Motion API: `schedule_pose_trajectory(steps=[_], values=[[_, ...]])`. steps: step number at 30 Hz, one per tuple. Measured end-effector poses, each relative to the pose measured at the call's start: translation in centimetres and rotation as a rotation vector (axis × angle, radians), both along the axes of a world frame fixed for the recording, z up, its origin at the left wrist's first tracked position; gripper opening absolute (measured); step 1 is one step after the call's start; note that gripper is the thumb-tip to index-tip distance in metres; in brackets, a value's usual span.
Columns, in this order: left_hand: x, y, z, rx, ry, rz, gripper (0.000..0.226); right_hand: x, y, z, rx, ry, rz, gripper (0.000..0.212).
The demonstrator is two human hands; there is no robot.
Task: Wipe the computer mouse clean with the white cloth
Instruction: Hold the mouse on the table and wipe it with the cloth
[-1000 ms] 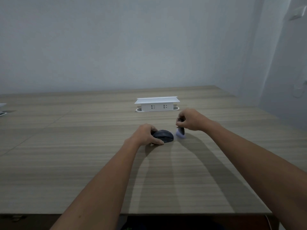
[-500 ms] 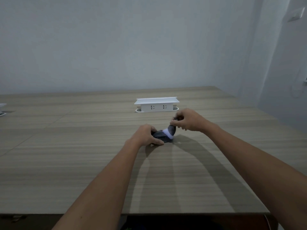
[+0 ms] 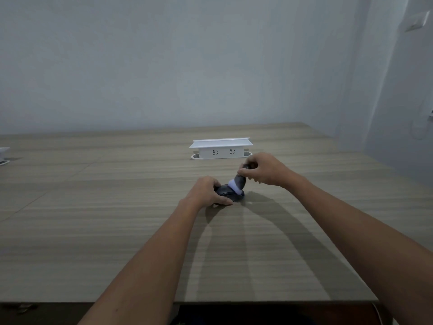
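A dark computer mouse (image 3: 229,195) lies on the wooden table (image 3: 112,214), a little past its middle. My left hand (image 3: 207,191) grips the mouse's left side and holds it flat on the table. My right hand (image 3: 264,168) pinches the dark upper end of a small wiping tool above the mouse. The tool's white cloth end (image 3: 233,185) points down and left and presses on the top of the mouse. The left part of the mouse is hidden under my left fingers.
A white pop-up socket box (image 3: 221,148) stands on the table just behind my hands. Part of a white object (image 3: 3,155) shows at the far left edge. Walls close the back and right; the table's front edge is near me.
My right hand has carried the white cloth end from the table to the right of the mouse onto the mouse's top, then further left. My left hand has stayed on the mouse.
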State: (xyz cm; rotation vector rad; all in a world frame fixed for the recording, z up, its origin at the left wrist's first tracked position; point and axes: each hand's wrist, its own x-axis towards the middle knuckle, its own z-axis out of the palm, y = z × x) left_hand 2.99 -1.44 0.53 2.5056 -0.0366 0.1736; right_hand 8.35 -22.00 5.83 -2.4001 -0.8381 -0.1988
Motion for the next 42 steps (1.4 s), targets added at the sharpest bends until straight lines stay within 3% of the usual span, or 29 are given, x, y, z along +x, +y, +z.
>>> schedule_pose_trajectory(steps=[4, 9, 13, 17, 21, 25, 30, 34, 38, 42], values=[[-0.1, -0.2, 0.0, -0.026, 0.008, -0.006, 0.043, 0.2, -0.3, -0.4, -0.156, -0.064, -0.008, 0.011], [-0.1, -0.3, 0.1, -0.026, 0.014, 0.013, 0.042, 0.0, -0.1, -0.2, 0.015, 0.009, -0.006, 0.019], [-0.3, -0.4, 0.1, -0.046, 0.013, 0.007, 0.043, 0.1, -0.3, -0.4, -0.148, -0.06, -0.019, 0.014], [-0.3, -0.4, 0.1, -0.046, 0.018, 0.007, 0.042, 0.2, -0.2, -0.3, -0.005, -0.023, -0.035, 0.017], [-0.4, -0.4, 0.2, -0.068, 0.02, -0.006, 0.041, 0.4, -0.1, -0.4, -0.169, -0.05, -0.042, 0.014], [-0.3, -0.2, 0.0, -0.072, 0.026, -0.011, 0.043, 0.6, 0.3, 0.2, -0.004, 0.013, -0.043, 0.015], [-0.1, 0.1, -0.2, -0.07, 0.027, -0.015, 0.044, 0.8, 0.2, 0.1, -0.133, -0.035, -0.067, 0.013], [0.0, 0.3, -0.2, -0.076, 0.037, -0.018, 0.045, 0.7, -0.1, 0.2, -0.016, 0.02, -0.034, 0.015], [0.2, 0.3, -0.3, -0.078, 0.032, -0.026, 0.042, 0.7, -0.5, -0.5, -0.145, -0.043, -0.049, 0.014], [0.2, 0.5, -0.7, -0.055, 0.006, -0.023, 0.042, 0.3, -0.4, -0.4, 0.043, -0.019, -0.051, 0.011]])
